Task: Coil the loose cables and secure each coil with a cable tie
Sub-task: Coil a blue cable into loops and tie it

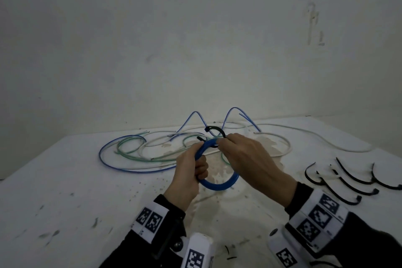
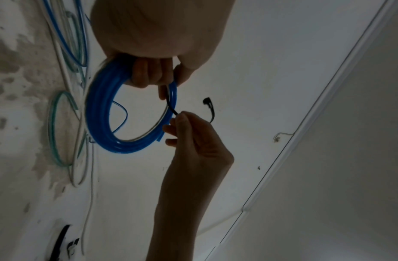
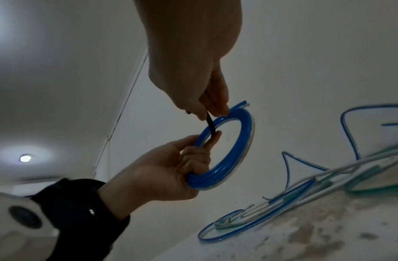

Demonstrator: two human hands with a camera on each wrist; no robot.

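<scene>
A coil of blue cable (image 1: 219, 185) is held upright above the white table (image 1: 65, 180). My left hand (image 1: 200, 167) grips the coil's left side, fingers curled through the ring. A black cable tie (image 1: 214, 130) arcs over the coil's top, and my right hand (image 1: 221, 141) pinches it there. In the left wrist view the tie (image 2: 171, 104) runs from the left fingers (image 2: 148, 74) across the coil (image 2: 99, 114) into the right hand (image 2: 182, 121); its head hangs free. The right wrist view shows the right hand (image 3: 207, 114) pinching the tie (image 3: 210, 123) beside the coil (image 3: 235, 150), which the left hand (image 3: 193, 159) holds.
Loose blue, green and white cables (image 1: 134, 152) sprawl across the back of the table against the wall. Several spare black cable ties (image 1: 348, 178) lie at the right. Small black scraps (image 1: 228, 252) sit near the front edge. The tabletop under the hands is stained.
</scene>
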